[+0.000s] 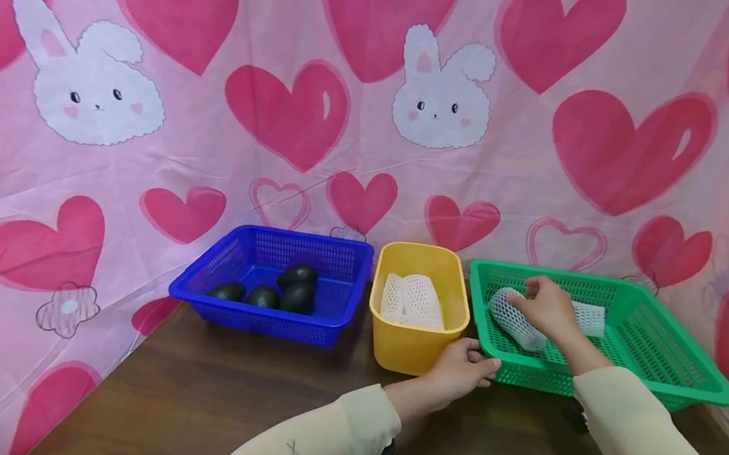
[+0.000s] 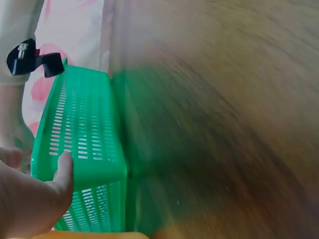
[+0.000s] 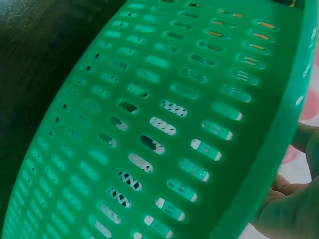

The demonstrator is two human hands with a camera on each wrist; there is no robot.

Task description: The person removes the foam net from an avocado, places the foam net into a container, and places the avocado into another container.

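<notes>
My left hand (image 1: 459,373) holds the near left corner of a green plastic basket (image 1: 698,377), its thumb (image 2: 64,169) against the outer wall. Above the basket's left part is my right hand (image 1: 551,309), fingers loosely bent. Its thumb and fingertips overlap the top of a white foam-net sleeve (image 1: 516,320) in the head view; what fills this sleeve is hidden by the mesh. Another white net sleeve (image 1: 589,319) lies behind the right wrist. Seen from below through the slots, the basket wall (image 3: 164,89) covers most of the right wrist view.
Left of the green basket stands a yellow bin (image 1: 415,346) with white net sleeves (image 1: 412,300) inside. Farther left, a blue basket (image 1: 299,329) holds several dark avocados (image 1: 297,297). All stand on a brown wooden table (image 1: 237,393) before a pink heart-print cloth (image 1: 360,144).
</notes>
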